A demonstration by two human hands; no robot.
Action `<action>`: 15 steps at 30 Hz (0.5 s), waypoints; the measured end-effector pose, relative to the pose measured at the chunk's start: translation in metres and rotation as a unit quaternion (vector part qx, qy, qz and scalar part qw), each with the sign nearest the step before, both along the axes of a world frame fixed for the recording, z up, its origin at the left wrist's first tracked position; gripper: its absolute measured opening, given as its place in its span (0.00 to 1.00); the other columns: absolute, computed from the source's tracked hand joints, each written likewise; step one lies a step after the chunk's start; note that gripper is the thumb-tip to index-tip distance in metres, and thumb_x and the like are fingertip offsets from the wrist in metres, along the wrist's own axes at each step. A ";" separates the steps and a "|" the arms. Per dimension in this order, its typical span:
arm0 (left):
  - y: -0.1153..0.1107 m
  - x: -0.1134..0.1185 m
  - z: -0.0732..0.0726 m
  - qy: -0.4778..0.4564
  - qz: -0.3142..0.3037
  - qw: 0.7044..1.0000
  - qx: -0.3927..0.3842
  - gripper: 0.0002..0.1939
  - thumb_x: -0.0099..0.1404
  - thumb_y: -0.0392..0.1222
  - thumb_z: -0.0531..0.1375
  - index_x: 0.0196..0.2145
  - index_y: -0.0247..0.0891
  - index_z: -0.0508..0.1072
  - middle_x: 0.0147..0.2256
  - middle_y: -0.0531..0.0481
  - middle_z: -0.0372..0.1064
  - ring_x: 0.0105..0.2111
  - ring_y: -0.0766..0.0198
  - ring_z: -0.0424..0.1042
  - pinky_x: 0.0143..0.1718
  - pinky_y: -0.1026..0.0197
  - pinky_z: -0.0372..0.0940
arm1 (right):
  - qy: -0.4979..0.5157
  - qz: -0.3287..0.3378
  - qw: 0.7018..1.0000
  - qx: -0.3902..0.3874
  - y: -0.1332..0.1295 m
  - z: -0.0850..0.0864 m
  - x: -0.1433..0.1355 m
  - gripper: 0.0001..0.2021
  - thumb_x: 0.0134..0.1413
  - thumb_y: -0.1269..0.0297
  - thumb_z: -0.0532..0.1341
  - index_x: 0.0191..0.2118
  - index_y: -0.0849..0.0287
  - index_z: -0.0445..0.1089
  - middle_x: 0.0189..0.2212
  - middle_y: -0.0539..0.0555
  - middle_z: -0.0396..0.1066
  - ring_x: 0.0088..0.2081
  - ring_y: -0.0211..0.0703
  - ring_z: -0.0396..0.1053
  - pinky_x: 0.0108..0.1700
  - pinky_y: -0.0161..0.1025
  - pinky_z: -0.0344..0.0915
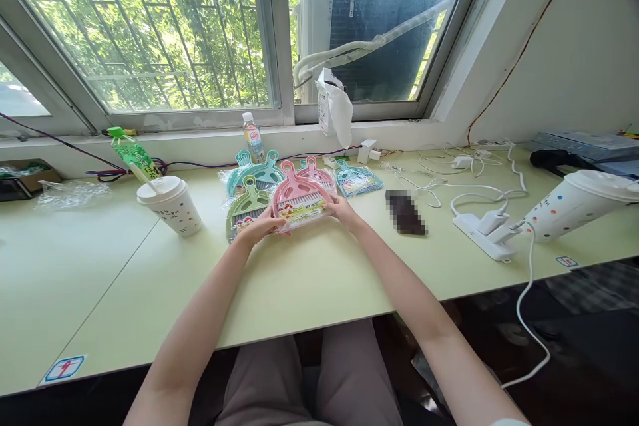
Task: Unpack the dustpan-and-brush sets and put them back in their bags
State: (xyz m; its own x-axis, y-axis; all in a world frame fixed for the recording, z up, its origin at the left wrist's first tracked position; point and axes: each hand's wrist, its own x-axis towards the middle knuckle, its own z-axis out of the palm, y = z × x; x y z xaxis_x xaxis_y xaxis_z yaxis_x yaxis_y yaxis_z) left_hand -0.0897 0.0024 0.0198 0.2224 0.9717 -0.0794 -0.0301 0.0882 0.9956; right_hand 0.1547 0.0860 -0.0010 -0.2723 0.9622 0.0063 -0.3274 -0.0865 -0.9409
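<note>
Between both hands is a pink mini dustpan and brush set (295, 194) in clear wrapping with a printed label. My left hand (260, 225) grips its lower left side, fingers closed on the edge. On the opposite side, my right hand (342, 210) pinches the right edge. A green dustpan set (243, 208) lies just behind my left hand. Farther back are teal dustpan sets (259, 172), another pink set (314, 174) partly covered by the held one, and a blue set (357, 178) on the right.
A white lidded cup (174, 210) with a straw stands left; another cup (574, 210) leans at right by a white power strip (483, 237). A blurred dark object (407, 213) lies right of my hands. Bottles (134, 152) and a tissue box (325, 110) stand near the window.
</note>
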 end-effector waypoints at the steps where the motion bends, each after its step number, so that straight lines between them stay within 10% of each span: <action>1: 0.001 0.000 0.000 0.000 0.007 1.000 0.002 0.46 0.50 0.35 0.67 0.64 0.46 0.55 0.45 0.41 0.75 0.27 0.61 0.77 0.21 0.66 0.67 | -0.009 0.025 1.000 -0.007 0.000 0.000 0.000 0.19 0.34 0.72 0.68 0.39 0.60 0.75 0.34 0.53 0.76 0.35 0.43 0.74 0.38 0.39 0.72; 9: 0.004 0.005 0.002 -0.050 0.047 0.996 0.050 0.45 0.57 0.55 0.65 0.66 0.45 0.50 0.45 0.41 0.74 0.39 0.57 0.78 0.34 0.61 0.72 | 0.006 -0.084 0.996 -0.016 0.002 0.002 -0.002 0.19 0.36 0.71 0.66 0.40 0.55 0.68 0.36 0.48 0.73 0.36 0.38 0.72 0.34 0.35 0.70; 15: 0.006 0.010 0.001 0.038 0.155 0.984 0.083 0.29 0.53 0.53 0.69 0.50 0.39 0.71 0.41 0.45 0.75 0.34 0.60 0.75 0.28 0.64 0.70 | -0.015 -0.035 0.999 0.016 -0.004 0.002 -0.006 0.17 0.38 0.72 0.67 0.38 0.53 0.67 0.33 0.46 0.71 0.36 0.40 0.70 0.41 0.39 0.71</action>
